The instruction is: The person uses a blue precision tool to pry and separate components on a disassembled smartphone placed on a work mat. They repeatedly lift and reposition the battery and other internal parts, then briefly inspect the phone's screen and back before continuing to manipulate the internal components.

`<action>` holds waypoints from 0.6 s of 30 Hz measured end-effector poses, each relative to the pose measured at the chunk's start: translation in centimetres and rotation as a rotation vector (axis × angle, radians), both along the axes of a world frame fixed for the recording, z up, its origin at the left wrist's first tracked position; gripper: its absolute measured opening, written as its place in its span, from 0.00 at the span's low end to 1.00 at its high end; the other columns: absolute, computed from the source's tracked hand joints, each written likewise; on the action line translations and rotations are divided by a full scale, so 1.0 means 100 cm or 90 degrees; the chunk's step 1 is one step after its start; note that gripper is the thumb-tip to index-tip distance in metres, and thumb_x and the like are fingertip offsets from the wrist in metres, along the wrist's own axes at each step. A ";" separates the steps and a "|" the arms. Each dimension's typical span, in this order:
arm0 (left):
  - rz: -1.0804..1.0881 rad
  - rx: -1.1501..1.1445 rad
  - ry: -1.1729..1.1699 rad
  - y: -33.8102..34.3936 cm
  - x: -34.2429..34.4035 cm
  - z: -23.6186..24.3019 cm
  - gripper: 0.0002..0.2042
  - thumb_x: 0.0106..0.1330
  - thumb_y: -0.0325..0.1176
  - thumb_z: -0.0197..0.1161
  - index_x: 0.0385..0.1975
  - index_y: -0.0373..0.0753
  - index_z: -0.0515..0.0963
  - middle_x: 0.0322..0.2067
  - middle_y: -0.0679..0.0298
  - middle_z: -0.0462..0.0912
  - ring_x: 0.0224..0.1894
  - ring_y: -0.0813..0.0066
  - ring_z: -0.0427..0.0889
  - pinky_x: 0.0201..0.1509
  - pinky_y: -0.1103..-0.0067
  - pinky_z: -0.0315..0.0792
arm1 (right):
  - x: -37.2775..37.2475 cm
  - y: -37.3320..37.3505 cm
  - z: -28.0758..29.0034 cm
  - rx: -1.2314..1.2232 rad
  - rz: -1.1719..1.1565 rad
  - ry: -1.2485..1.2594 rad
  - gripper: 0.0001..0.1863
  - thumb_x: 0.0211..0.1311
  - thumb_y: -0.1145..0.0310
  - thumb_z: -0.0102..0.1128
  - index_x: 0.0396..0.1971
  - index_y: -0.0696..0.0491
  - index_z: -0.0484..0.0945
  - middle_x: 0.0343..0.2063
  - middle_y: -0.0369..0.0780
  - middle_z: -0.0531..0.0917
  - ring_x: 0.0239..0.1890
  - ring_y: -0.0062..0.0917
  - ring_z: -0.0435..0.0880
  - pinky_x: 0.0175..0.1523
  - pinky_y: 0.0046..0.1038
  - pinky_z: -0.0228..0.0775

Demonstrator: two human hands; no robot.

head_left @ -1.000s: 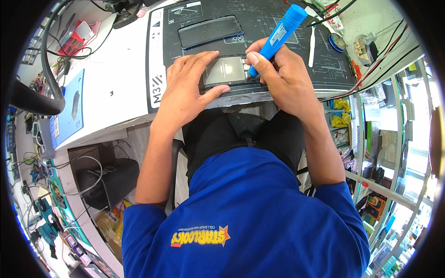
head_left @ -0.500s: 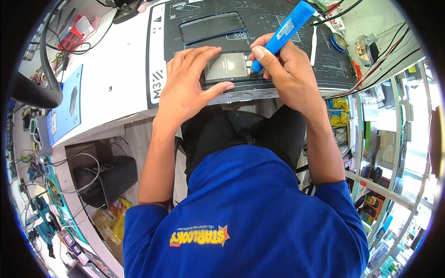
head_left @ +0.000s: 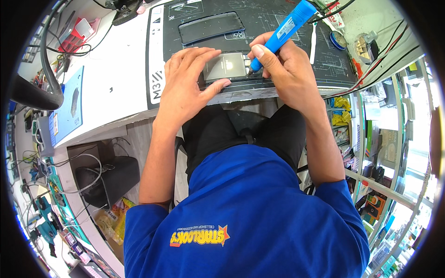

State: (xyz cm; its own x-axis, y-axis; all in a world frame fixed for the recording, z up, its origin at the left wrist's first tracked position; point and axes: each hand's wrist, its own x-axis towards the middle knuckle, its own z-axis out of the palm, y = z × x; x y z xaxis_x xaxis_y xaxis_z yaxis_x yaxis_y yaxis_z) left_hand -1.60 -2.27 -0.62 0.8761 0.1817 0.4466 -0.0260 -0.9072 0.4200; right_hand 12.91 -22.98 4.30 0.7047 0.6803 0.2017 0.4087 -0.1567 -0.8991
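An opened phone body (head_left: 225, 66) with a large silvery battery lies on the black work mat (head_left: 296, 65). My left hand (head_left: 185, 83) braces it from the left, fingertips at its far edge and thumb at its near edge. My right hand (head_left: 289, 78) grips a thick blue pen-like tool (head_left: 282, 34), slanted with its dark tip down at the right end of the phone, beside small internal parts. A detached dark panel with a blue rim (head_left: 211, 28) lies farther back on the mat.
A white slim tool (head_left: 313, 46) and round tin (head_left: 338, 40) sit at the right, near cables. On the left are a blue mat (head_left: 67, 106), a red organiser (head_left: 72, 41) and a black curved arm (head_left: 37, 90). Glass shelving (head_left: 389, 139) stands to the right.
Compared with a second ago, both hands and the blue tool appear slightly higher in the picture. Over the last half second they have barely moved, the tip staying at the phone's right end.
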 end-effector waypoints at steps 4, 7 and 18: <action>-0.017 0.011 -0.024 -0.005 0.000 0.001 0.24 0.66 0.44 0.82 0.60 0.46 0.87 0.62 0.66 0.86 0.72 0.58 0.75 0.78 0.60 0.63 | 0.001 0.001 0.002 0.006 -0.002 0.004 0.16 0.84 0.57 0.64 0.51 0.57 0.84 0.26 0.35 0.79 0.29 0.20 0.73 0.37 0.31 0.67; -0.043 -0.018 -0.028 -0.011 0.002 0.003 0.21 0.66 0.43 0.82 0.57 0.46 0.88 0.60 0.66 0.86 0.71 0.58 0.75 0.78 0.60 0.63 | 0.001 0.001 0.003 0.007 0.000 -0.002 0.16 0.84 0.57 0.64 0.51 0.57 0.84 0.27 0.35 0.79 0.30 0.20 0.73 0.37 0.30 0.68; -0.050 -0.043 -0.014 -0.016 0.006 0.002 0.21 0.66 0.43 0.83 0.56 0.45 0.88 0.60 0.66 0.86 0.71 0.57 0.75 0.78 0.59 0.63 | 0.001 0.000 0.001 0.000 0.014 -0.018 0.17 0.84 0.58 0.63 0.54 0.57 0.83 0.29 0.38 0.83 0.30 0.21 0.76 0.38 0.31 0.70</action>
State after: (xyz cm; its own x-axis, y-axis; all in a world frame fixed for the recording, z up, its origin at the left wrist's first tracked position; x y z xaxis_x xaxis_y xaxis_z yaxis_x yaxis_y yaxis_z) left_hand -0.97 -3.83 -0.38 0.8792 0.1425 0.4547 -0.1060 -0.8718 0.4783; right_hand 13.05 -23.02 4.37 0.6839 0.6954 0.2208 0.4368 -0.1479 -0.8873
